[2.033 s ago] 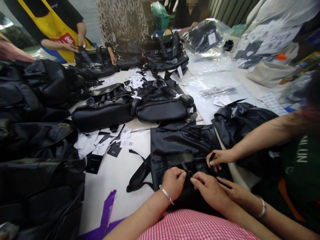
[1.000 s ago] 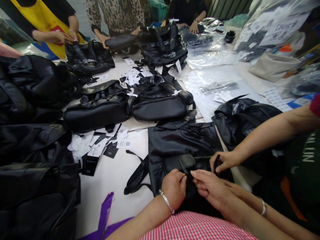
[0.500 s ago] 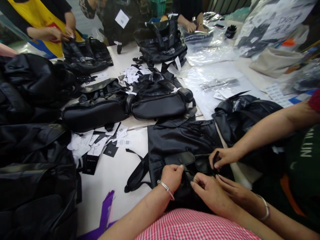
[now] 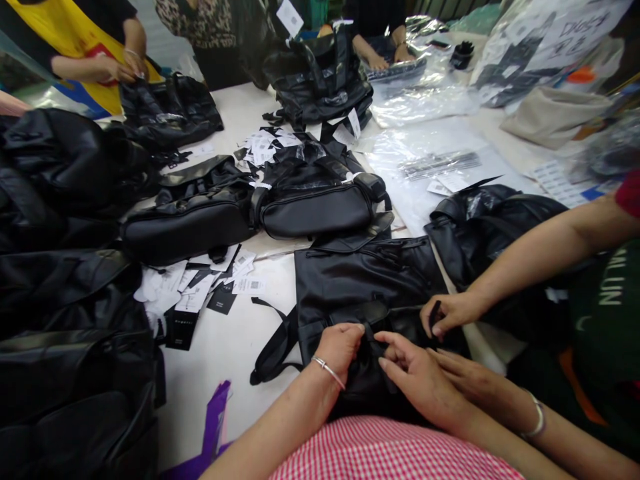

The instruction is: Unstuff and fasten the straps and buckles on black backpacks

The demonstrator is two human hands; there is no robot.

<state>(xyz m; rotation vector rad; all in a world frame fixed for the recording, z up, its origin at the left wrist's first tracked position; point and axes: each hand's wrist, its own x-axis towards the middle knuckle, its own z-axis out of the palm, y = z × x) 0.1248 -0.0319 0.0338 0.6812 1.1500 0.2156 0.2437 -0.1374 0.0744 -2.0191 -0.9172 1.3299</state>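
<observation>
A black backpack [image 4: 365, 277] lies on the table in front of me, its side strap [image 4: 280, 343] spread to the left. My left hand [image 4: 340, 350], wearing a bracelet, is closed at the bag's lower front, pinching a narrow black strap [image 4: 373, 341] beside the front flap. Just right of that strap is my right hand [image 4: 413, 363], its thumb and index finger apart and nothing visible between them. A co-worker's hand [image 4: 453, 313] holds a thin black piece over the bag's right side. The co-worker's other hand [image 4: 475, 383] lies partly behind my right hand.
Several black bags [image 4: 190, 223] crowd the left and middle of the table. Paper tags [image 4: 195, 293] are piled left of the backpack, near purple tape [image 4: 215, 420]. Another black bag [image 4: 500, 220] lies at right. Plastic sheets [image 4: 425, 153] cover the far side, where other people work.
My right hand's thumb and index finger have spread apart and shifted slightly left. My left hand has moved a little left and stays closed. The co-worker's hands have barely moved.
</observation>
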